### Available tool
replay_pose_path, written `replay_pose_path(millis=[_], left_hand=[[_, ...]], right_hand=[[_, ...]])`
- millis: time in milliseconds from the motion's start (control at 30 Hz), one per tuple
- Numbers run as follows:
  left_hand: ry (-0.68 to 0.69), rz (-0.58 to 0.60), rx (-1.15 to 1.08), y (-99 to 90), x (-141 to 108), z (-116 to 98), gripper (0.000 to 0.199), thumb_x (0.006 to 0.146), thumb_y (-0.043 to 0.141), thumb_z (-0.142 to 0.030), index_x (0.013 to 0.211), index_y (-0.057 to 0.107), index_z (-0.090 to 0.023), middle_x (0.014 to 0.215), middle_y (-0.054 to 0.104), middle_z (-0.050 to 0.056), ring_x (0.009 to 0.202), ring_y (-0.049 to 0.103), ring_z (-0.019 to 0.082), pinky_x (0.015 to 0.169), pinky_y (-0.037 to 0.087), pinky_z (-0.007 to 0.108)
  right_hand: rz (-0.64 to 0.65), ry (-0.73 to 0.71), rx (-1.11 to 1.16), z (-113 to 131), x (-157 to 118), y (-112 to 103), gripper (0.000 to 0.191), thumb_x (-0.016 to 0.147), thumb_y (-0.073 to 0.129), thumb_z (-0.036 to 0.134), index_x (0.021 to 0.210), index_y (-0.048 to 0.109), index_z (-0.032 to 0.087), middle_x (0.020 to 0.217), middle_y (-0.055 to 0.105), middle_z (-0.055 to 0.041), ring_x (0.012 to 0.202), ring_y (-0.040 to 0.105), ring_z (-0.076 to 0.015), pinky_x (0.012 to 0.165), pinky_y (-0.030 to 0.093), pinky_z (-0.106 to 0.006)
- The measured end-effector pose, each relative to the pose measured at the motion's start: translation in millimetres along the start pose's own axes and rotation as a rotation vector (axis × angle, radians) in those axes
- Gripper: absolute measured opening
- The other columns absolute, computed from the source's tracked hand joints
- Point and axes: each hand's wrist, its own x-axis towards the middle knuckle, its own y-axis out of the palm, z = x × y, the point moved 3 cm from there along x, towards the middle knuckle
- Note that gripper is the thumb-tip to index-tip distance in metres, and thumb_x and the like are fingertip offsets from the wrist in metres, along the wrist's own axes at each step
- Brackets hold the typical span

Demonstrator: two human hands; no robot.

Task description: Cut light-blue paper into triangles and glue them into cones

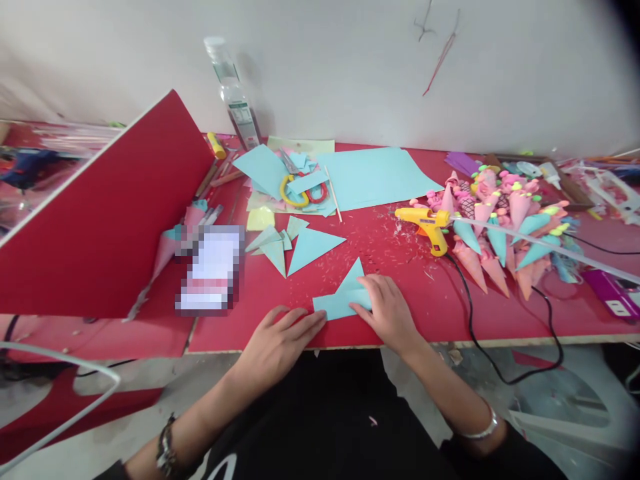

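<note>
A piece of light blue paper (334, 305), folded with a pointed flap standing up from its far edge, lies near the front edge of the red table. My right hand (389, 308) has its right end between thumb and fingers. Stretched out flat, my left hand (283, 339) rests its fingertips on the paper's lower left corner. Just beyond are a blue paper triangle (315, 249) and some smaller folded pieces (273, 245). Part of the held paper is hidden under my right fingers.
A yellow glue gun (425, 225) with a black cord lies right, beside a pile of pink and blue paper cones (493, 230). Blue sheets (373, 177), scissors (295, 190) and a bottle (235, 100) are at the back. Left are a pixelated phone-like thing (213, 269) and an upright red board (115, 220).
</note>
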Motion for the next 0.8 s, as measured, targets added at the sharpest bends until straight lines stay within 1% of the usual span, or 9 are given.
replay_pose_path(millis=[67,133,167,233,300,367,467,567,800], left_hand=[[-0.018,-0.011,-0.009,1.4,0,-1,0.041,0.086,0.039,-0.014,0.125,0.044,-0.023,0.123,0.055,0.002,0.101,0.053,0.019,0.083,0.036,0.034],[-0.030,-0.020,-0.027,2.7,1,-2,0.040,0.085,0.042,-0.015,0.124,0.046,-0.024,0.121,0.056,0.002,0.101,0.054,0.019,0.082,0.038,0.034],[-0.038,-0.028,-0.037,2.9,2,-3,0.040,0.084,0.043,-0.016,0.123,0.047,-0.024,0.120,0.057,0.002,0.100,0.054,0.019,0.082,0.038,0.034],[-0.054,-0.050,-0.056,2.6,3,-3,0.040,0.083,0.044,-0.020,0.123,0.048,-0.025,0.119,0.058,0.003,0.099,0.055,0.020,0.083,0.040,0.034],[-0.047,-0.071,-0.074,2.0,2,-1,0.040,0.083,0.045,-0.024,0.123,0.048,-0.025,0.119,0.058,0.003,0.098,0.055,0.020,0.083,0.041,0.035],[-0.015,-0.075,-0.085,1.9,1,1,0.040,0.083,0.044,-0.027,0.123,0.048,-0.025,0.120,0.058,0.002,0.100,0.055,0.020,0.083,0.041,0.034],[0.034,-0.078,-0.086,1.8,-3,6,0.039,0.083,0.043,-0.025,0.122,0.049,-0.023,0.122,0.056,0.001,0.104,0.054,0.019,0.086,0.041,0.032],[0.055,-0.082,-0.088,0.8,-5,10,0.038,0.084,0.043,-0.022,0.121,0.050,-0.022,0.122,0.056,0.000,0.105,0.053,0.018,0.088,0.041,0.032],[0.053,-0.061,-0.099,0.9,-7,9,0.038,0.085,0.041,-0.022,0.123,0.047,-0.023,0.125,0.054,0.000,0.108,0.052,0.018,0.089,0.040,0.032]], right_hand=[[0.003,-0.105,-0.056,13,-7,-4,0.035,0.087,0.044,0.030,0.120,0.051,0.023,0.118,0.050,-0.0119,0.107,0.044,-0.0264,0.090,0.037,-0.043],[0.067,-0.200,-0.047,26,-14,-6,0.036,0.087,0.045,0.035,0.122,0.050,0.030,0.129,0.043,-0.0093,0.114,0.039,-0.0268,0.095,0.033,-0.044],[0.099,-0.220,-0.030,31,-17,-7,0.037,0.086,0.046,0.038,0.122,0.049,0.031,0.132,0.040,-0.0089,0.115,0.037,-0.0270,0.095,0.033,-0.044],[0.136,-0.216,-0.008,34,-21,-8,0.040,0.084,0.046,0.044,0.122,0.050,0.032,0.136,0.036,-0.0091,0.117,0.035,-0.0278,0.095,0.034,-0.045],[0.148,-0.201,-0.009,30,-23,-10,0.040,0.084,0.046,0.045,0.121,0.051,0.032,0.136,0.035,-0.0090,0.117,0.035,-0.0283,0.094,0.034,-0.046],[0.149,-0.184,-0.015,21,-25,-12,0.037,0.084,0.046,0.043,0.119,0.053,0.033,0.137,0.034,-0.0083,0.117,0.034,-0.0288,0.094,0.033,-0.047],[0.147,-0.164,-0.012,5,-30,-16,0.036,0.084,0.047,0.041,0.119,0.053,0.034,0.139,0.031,-0.0072,0.118,0.032,-0.0295,0.094,0.033,-0.048],[0.152,-0.142,-0.008,-7,-36,-18,0.036,0.084,0.047,0.040,0.120,0.052,0.035,0.140,0.028,-0.0065,0.118,0.032,-0.0295,0.093,0.034,-0.048],[0.146,-0.070,-0.018,-17,-45,-24,0.033,0.085,0.045,0.039,0.115,0.057,0.032,0.135,0.034,-0.0081,0.117,0.035,-0.0283,0.091,0.037,-0.046]])
